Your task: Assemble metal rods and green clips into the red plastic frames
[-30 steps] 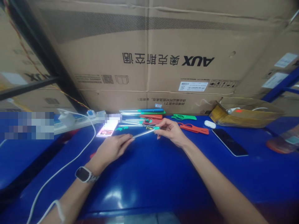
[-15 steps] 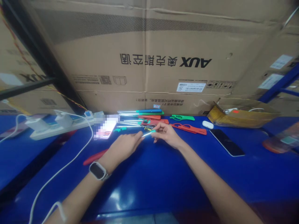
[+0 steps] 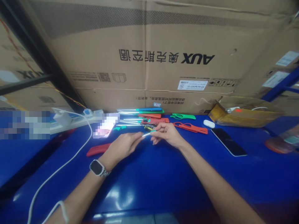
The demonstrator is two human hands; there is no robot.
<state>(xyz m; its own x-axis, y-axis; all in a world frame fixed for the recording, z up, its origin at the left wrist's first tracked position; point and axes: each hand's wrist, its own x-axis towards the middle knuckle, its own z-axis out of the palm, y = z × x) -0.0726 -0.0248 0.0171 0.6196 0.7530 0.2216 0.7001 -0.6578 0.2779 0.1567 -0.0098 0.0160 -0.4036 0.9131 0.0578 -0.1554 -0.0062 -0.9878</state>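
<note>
Between my two hands is a silver lighter tube (image 3: 146,134) with a green end, held at a slight tilt over the table. My left hand (image 3: 123,145) has its fingers closed at the silver end. My right hand (image 3: 170,134) pinches the green end between thumb and fingers. Just beyond lie long-necked lighters, among them a blue one (image 3: 150,110) and a red one (image 3: 155,120). A green handle shell (image 3: 183,116) and an orange handle shell (image 3: 191,127) rest to the right. Partly behind my left hand is a red handle piece (image 3: 97,150). A small green part (image 3: 120,128) sits near the tubes.
A lit phone (image 3: 108,124) lies left of the lighters, near a white power strip (image 3: 78,121) with a trailing cable. On the right are a dark phone (image 3: 227,142), a white earbud case (image 3: 209,123), a yellow-brown bag (image 3: 247,115) and a bottle (image 3: 282,140). Large cardboard (image 3: 163,37) stands behind.
The view has shifted slightly. Both hands keep the lighter tube at nearly the same place, with the right fingers a little further over its green end. More of the red handle piece's shape shows.
</note>
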